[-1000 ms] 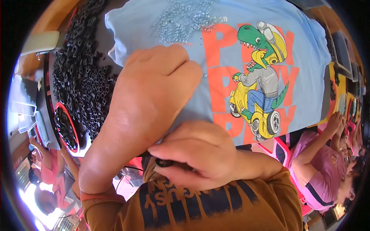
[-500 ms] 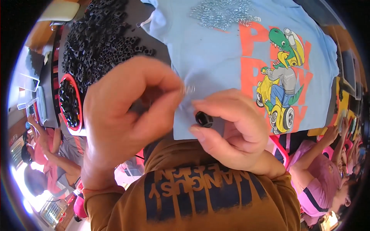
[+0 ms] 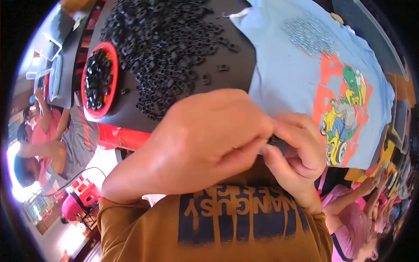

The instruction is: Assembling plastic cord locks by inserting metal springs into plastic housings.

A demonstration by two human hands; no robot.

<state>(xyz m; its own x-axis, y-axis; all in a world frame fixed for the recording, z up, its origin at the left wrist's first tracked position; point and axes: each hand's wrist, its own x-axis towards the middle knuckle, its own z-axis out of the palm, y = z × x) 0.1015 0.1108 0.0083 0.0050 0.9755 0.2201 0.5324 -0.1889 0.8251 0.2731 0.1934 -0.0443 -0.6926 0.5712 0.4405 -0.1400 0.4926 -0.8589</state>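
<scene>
My left hand (image 3: 214,135) is closed in a pinch, its fingertips pressed up against those of my right hand (image 3: 299,146). Between the thumb and forefinger of the right hand sits a small black plastic part (image 3: 273,140), mostly covered by the fingers. The thin metal spring seen at my left fingertips a moment ago is hidden now. Both hands are in front of my body, by the near edge of the table. A heap of small black plastic parts (image 3: 161,52) spreads beyond the left hand. A pile of silvery springs (image 3: 310,36) lies farther off on a light blue T-shirt (image 3: 281,78).
At the left of the dark tabletop (image 3: 242,59) stands a red-rimmed bowl (image 3: 115,74) full of shiny black pieces. A grey plastic bin (image 3: 371,32) is at the far right. Another person in pink (image 3: 345,214) works at the right; more people are at the left.
My left hand has moved right, bringing its fingertips with the spring against the black part in my right hand. The view has shifted, showing more of the left table and the bowl.
</scene>
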